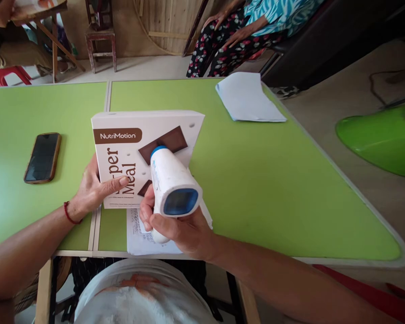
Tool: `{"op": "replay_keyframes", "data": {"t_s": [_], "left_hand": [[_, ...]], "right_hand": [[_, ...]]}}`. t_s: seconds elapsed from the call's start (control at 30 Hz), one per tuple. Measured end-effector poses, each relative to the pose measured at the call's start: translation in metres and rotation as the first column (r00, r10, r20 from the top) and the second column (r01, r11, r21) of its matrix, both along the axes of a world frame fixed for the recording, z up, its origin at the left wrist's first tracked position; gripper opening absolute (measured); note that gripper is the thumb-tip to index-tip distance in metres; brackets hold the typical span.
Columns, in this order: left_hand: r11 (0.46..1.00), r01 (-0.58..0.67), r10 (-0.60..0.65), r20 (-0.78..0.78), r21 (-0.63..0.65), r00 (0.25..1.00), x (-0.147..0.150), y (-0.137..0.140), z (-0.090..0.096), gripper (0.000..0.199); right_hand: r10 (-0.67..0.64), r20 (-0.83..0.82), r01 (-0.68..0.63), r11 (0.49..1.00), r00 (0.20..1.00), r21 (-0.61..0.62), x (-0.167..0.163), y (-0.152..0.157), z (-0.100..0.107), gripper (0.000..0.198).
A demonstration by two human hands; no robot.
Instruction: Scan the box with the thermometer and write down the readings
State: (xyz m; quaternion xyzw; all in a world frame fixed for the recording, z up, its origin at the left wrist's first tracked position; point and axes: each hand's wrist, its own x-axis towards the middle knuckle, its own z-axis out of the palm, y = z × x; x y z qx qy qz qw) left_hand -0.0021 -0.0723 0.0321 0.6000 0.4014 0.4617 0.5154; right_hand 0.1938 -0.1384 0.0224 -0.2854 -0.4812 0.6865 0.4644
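My left hand [96, 184] grips the left side of a white and brown NutriMotion meal box [118, 123], thumb across its printed front. The box stands tilted over the green table, its front toward me. In my right hand [185, 231] is a white infrared thermometer [170, 173] with a blue-framed screen, fingers wrapped round its handle. Its blue-rimmed front end points at the chocolate bar picture on the box; whether it touches the box I cannot tell. Beneath the box and my right hand lie printed papers [137, 238], partly covered.
A phone [42, 157] lies on the green table [273, 193] at the left. Folded white paper [249, 99] rests near the far right edge. Beyond the table sits a person in flowered trousers [219, 49]; a green chair [384, 139] stands at the right.
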Motion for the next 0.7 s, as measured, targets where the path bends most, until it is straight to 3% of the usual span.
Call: {"op": "replay_keyframes", "data": {"t_s": [0.27, 0.5, 0.6, 0.7], "left_hand": [[1.000, 0.011, -0.011, -0.012, 0.010, 1.000, -0.001, 0.000, 0.003, 0.048], [0.999, -0.002, 0.002, -0.002, -0.039, 1.000, -0.004, 0.002, -0.002, 0.057], [1.000, 0.022, -0.022, 0.026, -0.004, 0.999, -0.007, 0.003, -0.008, 0.056], [0.997, -0.005, 0.001, 0.060, 0.073, 0.998, -0.009, 0.004, -0.011, 0.051]], "right_hand": [[0.022, 0.010, -0.022, 1.000, 1.000, 0.010, 0.002, 0.000, 0.004, 0.043], [0.000, -0.037, 0.000, 1.000, 0.999, 0.014, 0.002, -0.001, 0.001, 0.041], [-0.049, 0.017, 0.049, 0.998, 0.999, 0.027, 0.006, 0.001, 0.005, 0.034], [-0.115, 0.116, 0.101, 0.988, 0.987, 0.120, 0.016, 0.005, 0.013, 0.028]]}}
